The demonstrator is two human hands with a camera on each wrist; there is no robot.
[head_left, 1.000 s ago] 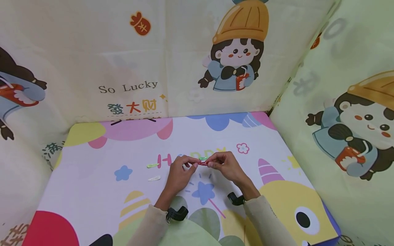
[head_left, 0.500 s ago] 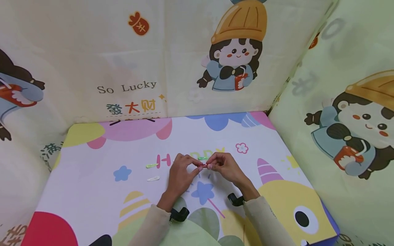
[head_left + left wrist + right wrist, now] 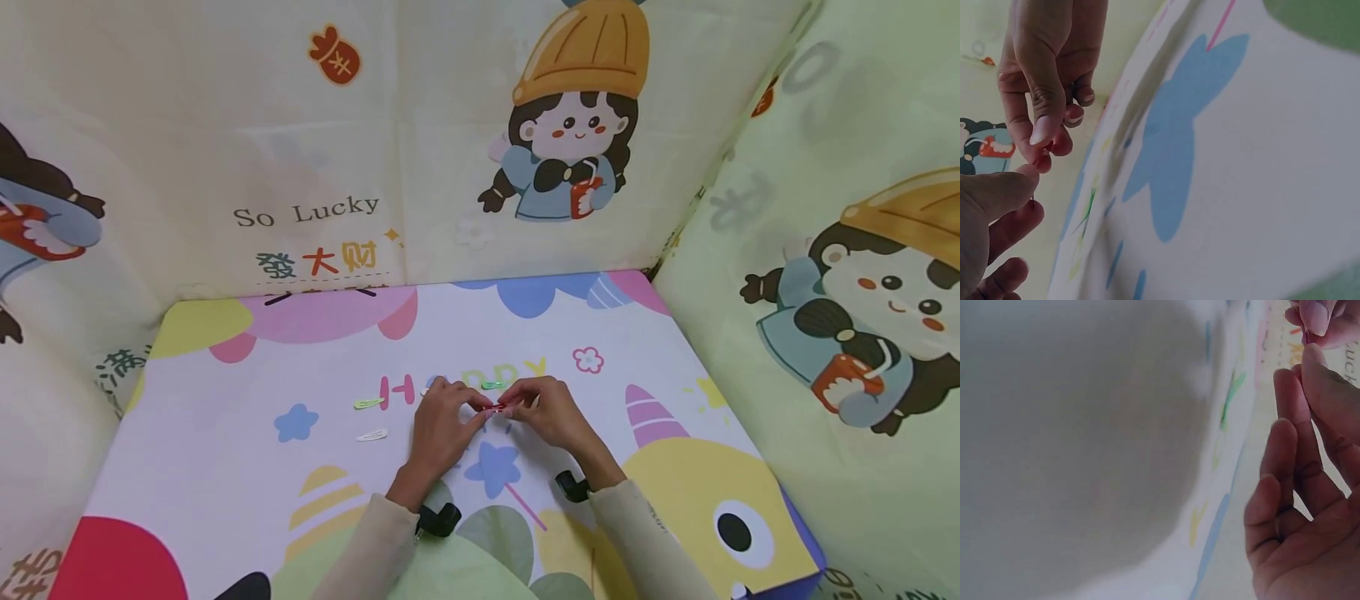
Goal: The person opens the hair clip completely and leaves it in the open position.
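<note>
Fingertips of both my hands meet on one small red clip (image 3: 495, 407), held just above the bench (image 3: 225, 467). My left hand (image 3: 442, 425) pinches its left end between thumb and forefinger, and my right hand (image 3: 547, 410) pinches its right end the same way, so each grip is closed tight on the clip with the other fingers loosely curled beneath. The clip's long axis runs left to right between the two pinches, roughly level with the bench top, and so little of it shows between my fingertips that I cannot tell whether it is sprung open or flat. In the left wrist view only a sliver of red (image 3: 1040, 156) shows where the thumbs come together; in the right wrist view the clip is all but hidden at the top edge. Neither hand is nearer than the other: the clip sits midway between them. Just beyond my fingertips a green clip (image 3: 493, 385) lies flat on the bench, its length also left to right. Further out to my left lie a yellow-green clip (image 3: 369, 403) and, nearer me, a white clip (image 3: 372, 435), near one another but apart, both lying flat and slightly slanted. No container is in view; all the loose clips rest directly on the printed bench cover.
</note>
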